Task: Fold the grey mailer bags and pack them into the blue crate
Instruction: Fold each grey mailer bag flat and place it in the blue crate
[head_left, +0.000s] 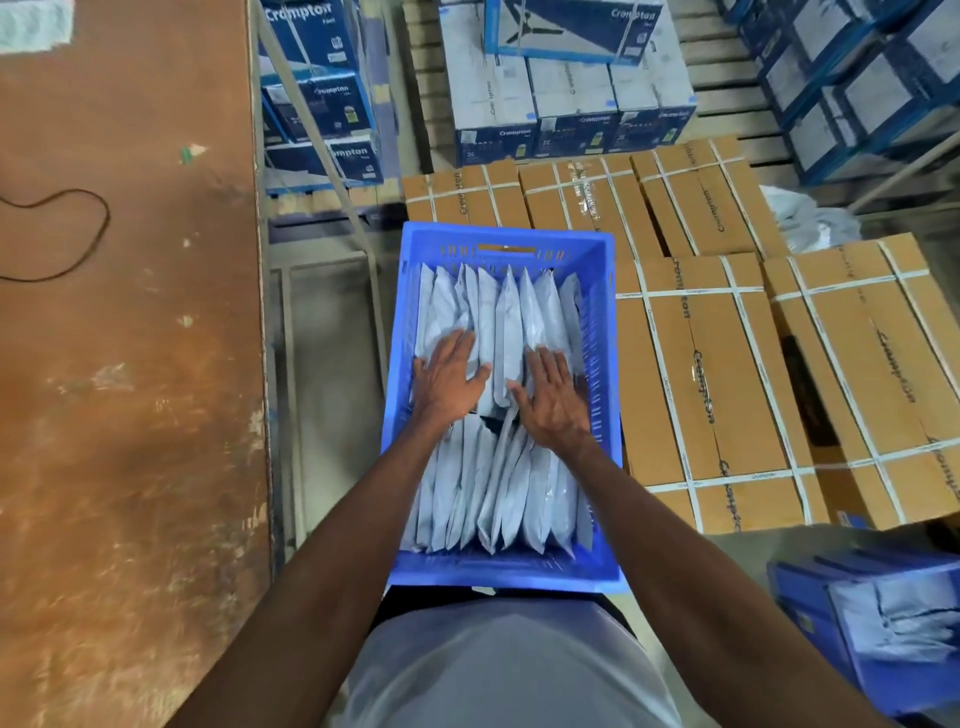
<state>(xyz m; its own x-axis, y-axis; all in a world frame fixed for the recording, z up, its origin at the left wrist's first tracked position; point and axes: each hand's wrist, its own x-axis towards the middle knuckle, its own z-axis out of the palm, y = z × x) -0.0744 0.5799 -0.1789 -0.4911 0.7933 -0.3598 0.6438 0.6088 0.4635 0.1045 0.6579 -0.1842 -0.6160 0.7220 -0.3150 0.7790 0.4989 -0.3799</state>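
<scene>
The blue crate (506, 571) sits directly in front of the person, just off the right edge of the brown tabletop (130, 364), and it is already filled with folded grey mailer bags (498, 483) standing on edge in two rows, one at the crate's far end and one at its near end. Both hands lie palm-down on the near ends of the far row: the left hand (449, 374) towards the crate's left wall, the right hand (550, 400) towards its right wall, each with fingers (543, 358) spread flat and gripping nothing. The step in hand looks like pressing and levelling the packed bags. To do it well, the pressure should stay even across both palms, pushing straight down and slightly towards the far wall so the upright bags settle without toppling or springing back, and so the folds are not crushed open. The bags lie directly beneath and touching the palms, with a few upright edges showing between the two hands.
</scene>
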